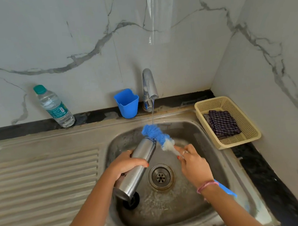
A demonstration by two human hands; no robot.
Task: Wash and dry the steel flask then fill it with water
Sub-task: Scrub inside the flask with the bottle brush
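My left hand [124, 165] grips the steel flask [137, 168] around its middle and holds it tilted over the sink basin [190, 131], mouth pointing up and away. My right hand [192, 164] holds the handle of a blue and white bottle brush [157, 135]. The brush head lies just outside the flask's mouth, under a thin stream of water from the tap [149, 85]. The brush's blue handle end sticks out behind my right wrist. A black lid [132, 201] lies in the basin beneath the flask's base.
The drain [160, 177] sits in the basin's middle. A ribbed drainboard [43, 182] stretches to the left. A blue cup [127, 103] and a plastic water bottle [54, 106] stand at the back wall. At right, a cream basket [243, 138] holds a folded checked cloth [222, 123].
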